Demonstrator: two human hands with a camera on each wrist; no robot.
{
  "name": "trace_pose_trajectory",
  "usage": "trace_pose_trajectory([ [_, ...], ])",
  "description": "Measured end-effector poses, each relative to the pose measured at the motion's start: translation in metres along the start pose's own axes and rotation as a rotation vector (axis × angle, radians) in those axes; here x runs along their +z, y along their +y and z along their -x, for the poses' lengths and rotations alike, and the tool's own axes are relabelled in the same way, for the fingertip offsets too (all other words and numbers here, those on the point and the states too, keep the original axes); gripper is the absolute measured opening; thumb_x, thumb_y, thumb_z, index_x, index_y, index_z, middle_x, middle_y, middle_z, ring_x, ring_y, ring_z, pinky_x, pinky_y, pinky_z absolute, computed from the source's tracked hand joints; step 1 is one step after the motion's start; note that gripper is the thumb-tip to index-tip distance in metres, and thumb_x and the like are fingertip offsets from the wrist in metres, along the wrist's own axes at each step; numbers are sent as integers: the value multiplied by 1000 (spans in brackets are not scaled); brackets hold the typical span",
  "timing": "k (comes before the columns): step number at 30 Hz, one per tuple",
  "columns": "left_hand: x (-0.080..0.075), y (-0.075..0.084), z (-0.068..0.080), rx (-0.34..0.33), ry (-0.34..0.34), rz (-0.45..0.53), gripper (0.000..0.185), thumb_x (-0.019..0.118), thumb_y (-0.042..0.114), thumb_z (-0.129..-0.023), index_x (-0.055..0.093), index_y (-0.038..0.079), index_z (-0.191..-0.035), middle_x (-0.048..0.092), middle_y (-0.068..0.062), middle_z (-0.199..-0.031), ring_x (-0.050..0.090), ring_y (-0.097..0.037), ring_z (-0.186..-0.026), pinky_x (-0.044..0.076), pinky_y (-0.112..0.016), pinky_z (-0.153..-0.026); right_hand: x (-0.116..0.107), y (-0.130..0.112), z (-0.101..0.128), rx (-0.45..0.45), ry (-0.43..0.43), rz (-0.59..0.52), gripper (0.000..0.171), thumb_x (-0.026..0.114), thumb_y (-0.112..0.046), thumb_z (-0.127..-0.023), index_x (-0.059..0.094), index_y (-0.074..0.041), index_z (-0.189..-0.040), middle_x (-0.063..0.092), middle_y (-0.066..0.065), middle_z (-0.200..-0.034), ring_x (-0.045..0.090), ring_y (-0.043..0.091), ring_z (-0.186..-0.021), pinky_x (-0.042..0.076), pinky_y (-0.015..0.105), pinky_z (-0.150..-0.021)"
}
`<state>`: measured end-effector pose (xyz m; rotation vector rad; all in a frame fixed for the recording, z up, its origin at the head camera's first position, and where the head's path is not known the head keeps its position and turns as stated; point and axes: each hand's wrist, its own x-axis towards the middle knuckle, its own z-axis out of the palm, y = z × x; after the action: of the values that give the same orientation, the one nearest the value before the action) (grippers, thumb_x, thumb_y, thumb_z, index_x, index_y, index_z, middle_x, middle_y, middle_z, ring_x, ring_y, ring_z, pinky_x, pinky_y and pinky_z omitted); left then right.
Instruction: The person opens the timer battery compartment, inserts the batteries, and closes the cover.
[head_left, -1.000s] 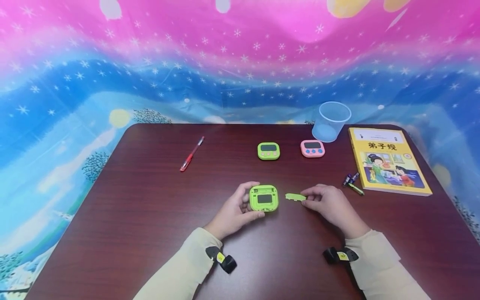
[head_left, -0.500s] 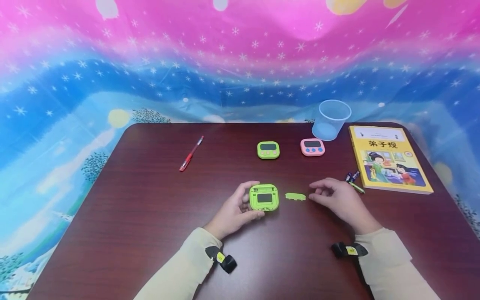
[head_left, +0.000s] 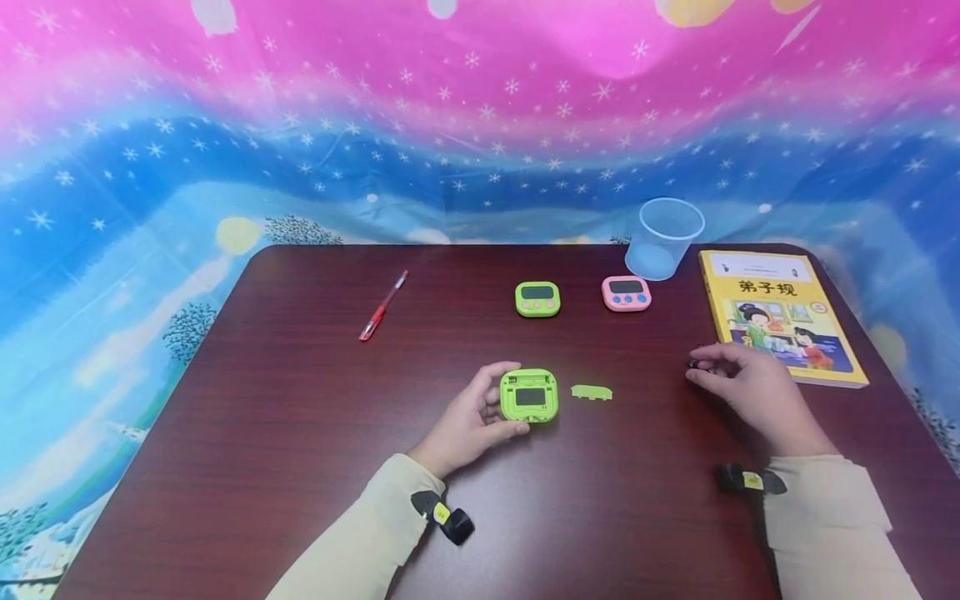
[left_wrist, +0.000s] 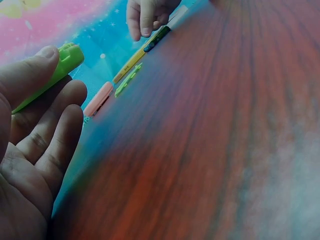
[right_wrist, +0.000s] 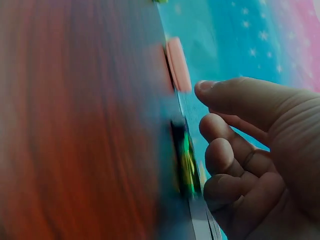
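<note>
My left hand (head_left: 468, 421) grips a green digital timer (head_left: 528, 396) by its left side, thumb below and fingers behind. The timer's back faces up with its battery compartment uncovered. Just right of it on the table lies the green battery cover (head_left: 592, 392). My right hand (head_left: 750, 387) hovers at the small batteries (right_wrist: 185, 160) beside the book, mostly hiding them in the head view. In the right wrist view its thumb and loosely bent fingers are apart, with nothing between them.
A second green timer (head_left: 537, 299) and a pink timer (head_left: 627, 294) stand farther back. Behind the pink one is a clear plastic cup (head_left: 660, 242). A yellow book (head_left: 780, 292) lies at the right, partly behind my right hand. A red pen (head_left: 384, 306) lies at the left.
My right hand has let go of the green battery cover, leaving it on the table, and has moved right to the batteries. The left hand keeps holding the timer in place.
</note>
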<state>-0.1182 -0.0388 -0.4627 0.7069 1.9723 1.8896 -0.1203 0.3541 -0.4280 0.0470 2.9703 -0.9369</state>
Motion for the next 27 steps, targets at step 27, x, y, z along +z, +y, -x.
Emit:
trace_pose_trajectory([
  [27,0,2,1,-14,4,7,78,76,-5,-85,32,3,-148,65,-21,-128,69,-25,-106,59,-32,-88,-16,16,3,63,-77,80,33,73,-31,-93,73,-1,-108,66,1,-74,55,21,-72,42,30,-62],
])
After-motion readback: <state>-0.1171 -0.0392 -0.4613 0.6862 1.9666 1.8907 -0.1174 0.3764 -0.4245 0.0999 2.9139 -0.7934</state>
